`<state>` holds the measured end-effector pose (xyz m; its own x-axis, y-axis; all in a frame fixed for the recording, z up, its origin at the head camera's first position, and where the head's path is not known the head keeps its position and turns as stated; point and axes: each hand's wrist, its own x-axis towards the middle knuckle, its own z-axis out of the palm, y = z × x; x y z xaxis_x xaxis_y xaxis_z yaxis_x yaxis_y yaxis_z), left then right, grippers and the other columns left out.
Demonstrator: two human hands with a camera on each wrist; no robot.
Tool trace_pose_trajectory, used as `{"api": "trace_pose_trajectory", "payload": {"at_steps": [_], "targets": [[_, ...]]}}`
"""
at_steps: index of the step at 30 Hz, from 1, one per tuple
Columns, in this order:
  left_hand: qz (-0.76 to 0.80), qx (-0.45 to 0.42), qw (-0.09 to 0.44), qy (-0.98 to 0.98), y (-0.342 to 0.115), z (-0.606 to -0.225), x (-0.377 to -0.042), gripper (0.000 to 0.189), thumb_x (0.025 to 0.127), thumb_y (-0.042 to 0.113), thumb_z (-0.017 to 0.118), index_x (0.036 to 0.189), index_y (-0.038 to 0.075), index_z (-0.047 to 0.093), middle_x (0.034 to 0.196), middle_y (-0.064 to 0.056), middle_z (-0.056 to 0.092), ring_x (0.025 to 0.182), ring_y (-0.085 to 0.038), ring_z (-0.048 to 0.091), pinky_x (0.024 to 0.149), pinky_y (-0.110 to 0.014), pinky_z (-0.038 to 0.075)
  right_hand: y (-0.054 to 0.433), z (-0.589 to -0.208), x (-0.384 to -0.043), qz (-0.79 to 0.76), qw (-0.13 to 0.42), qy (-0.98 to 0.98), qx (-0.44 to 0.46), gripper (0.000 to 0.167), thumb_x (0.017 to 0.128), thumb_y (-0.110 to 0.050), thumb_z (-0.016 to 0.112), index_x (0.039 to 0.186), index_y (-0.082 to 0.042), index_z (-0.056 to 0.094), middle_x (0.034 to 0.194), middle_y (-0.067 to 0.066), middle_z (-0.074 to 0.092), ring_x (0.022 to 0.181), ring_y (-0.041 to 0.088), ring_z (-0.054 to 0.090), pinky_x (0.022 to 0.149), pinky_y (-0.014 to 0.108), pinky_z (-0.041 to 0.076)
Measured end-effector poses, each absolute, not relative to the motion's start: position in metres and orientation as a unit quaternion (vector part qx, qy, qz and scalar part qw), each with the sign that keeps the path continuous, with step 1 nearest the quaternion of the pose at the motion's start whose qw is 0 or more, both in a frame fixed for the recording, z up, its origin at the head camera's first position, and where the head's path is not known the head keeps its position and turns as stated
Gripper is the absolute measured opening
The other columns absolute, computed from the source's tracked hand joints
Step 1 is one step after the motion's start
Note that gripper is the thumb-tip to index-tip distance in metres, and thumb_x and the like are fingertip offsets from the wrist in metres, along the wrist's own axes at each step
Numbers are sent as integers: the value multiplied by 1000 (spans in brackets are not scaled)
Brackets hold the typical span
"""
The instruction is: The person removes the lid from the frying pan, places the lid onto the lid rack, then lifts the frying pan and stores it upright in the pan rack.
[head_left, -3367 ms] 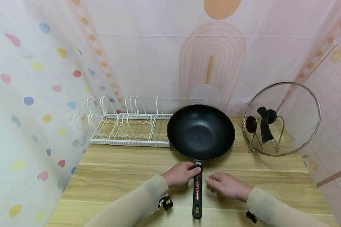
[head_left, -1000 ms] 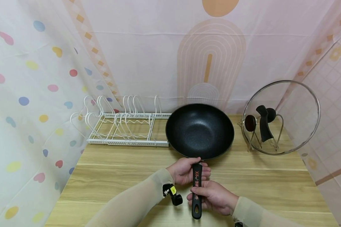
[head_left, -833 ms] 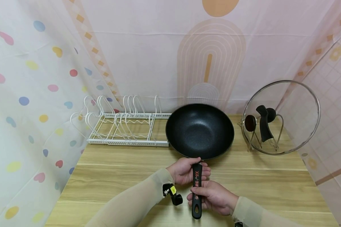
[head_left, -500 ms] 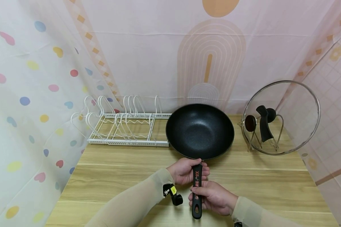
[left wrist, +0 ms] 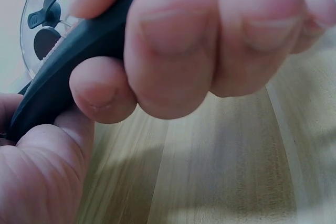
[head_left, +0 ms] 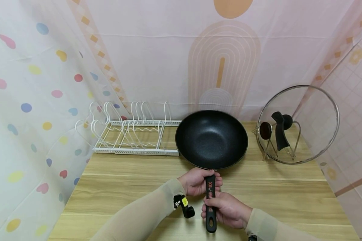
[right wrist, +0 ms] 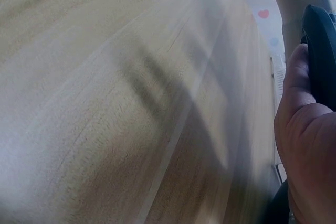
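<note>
A black wok (head_left: pixel 212 140) faces up at the middle of the table, its handle (head_left: pixel 210 209) pointing at me. My left hand (head_left: pixel 196 181) grips the handle close to the bowl, thumb on top and fingers passing underneath. Lower down, my right hand (head_left: pixel 229 209) holds the same handle, with its thumb across the top and its fingers below. The left wrist view gives a close look at the right hand's fingers (left wrist: pixel 170 51) curled against the dark handle (left wrist: pixel 94 38). Only part of the right hand (right wrist: pixel 310 140) and the handle (right wrist: pixel 321 61) appears in the right wrist view.
Left of the wok stands a white wire rack (head_left: pixel 137 151) with upright loops, its right end near the bowl. At the right, a glass lid (head_left: pixel 319 134) with a metal rim leans on a small wire stand (head_left: pixel 298 140). Patterned curtains surround the wooden table (head_left: pixel 132 174).
Earlier, the left hand lay over the handle's top and the right hand was apart from it. Now both hold it from beneath. In the last half second the handle's end has shifted slightly right.
</note>
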<state>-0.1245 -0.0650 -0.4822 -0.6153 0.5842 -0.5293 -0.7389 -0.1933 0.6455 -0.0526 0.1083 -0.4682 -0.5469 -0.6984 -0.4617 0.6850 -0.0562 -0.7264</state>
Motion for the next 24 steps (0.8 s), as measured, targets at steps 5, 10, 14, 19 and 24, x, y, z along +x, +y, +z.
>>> {"api": "trace_pose_trajectory", "payload": {"at_steps": [5, 10, 14, 19, 24], "targets": [[770, -80, 434, 461, -65, -482, -124, 33, 114, 22, 38, 132, 0, 53, 109, -5, 69, 97, -12, 72, 105, -38, 58, 107, -469, -53, -731, 476, 489, -4, 26, 103, -10, 52, 126, 1, 45, 96, 4, 64, 90, 13, 65, 89, 32, 61], [774, -79, 434, 455, -65, -481, -124, 27, 114, 22, 36, 121, 5, 57, 108, -4, 68, 95, -12, 72, 94, -32, 61, 106, -471, -51, -736, 474, 484, 1, 20, 103, -9, 51, 121, -2, 46, 93, 3, 62, 87, 13, 64, 86, 30, 60], [775, -79, 430, 457, -63, -482, -123, 27, 114, 22, 36, 117, 6, 58, 107, -4, 67, 95, -12, 70, 94, -31, 60, 106, -471, -50, -737, 473, 483, 6, 17, 105, -13, 51, 120, -3, 48, 91, 1, 62, 85, 12, 63, 84, 29, 60], [775, -83, 422, 463, -62, -483, -123, 26, 114, 21, 36, 115, 7, 58, 107, -5, 65, 95, -12, 68, 92, -30, 59, 106, -471, -50, -739, 479, 475, 11, 21, 108, -19, 52, 121, -4, 45, 89, -3, 61, 83, 9, 61, 82, 27, 59], [776, -81, 423, 461, -61, -483, -123, 25, 114, 20, 35, 113, 7, 57, 105, -3, 63, 92, -11, 65, 89, -28, 59, 107, -471, -50, -742, 483, 464, 10, 22, 109, -19, 49, 123, -3, 42, 90, -2, 61, 85, 10, 62, 85, 29, 60]]}}
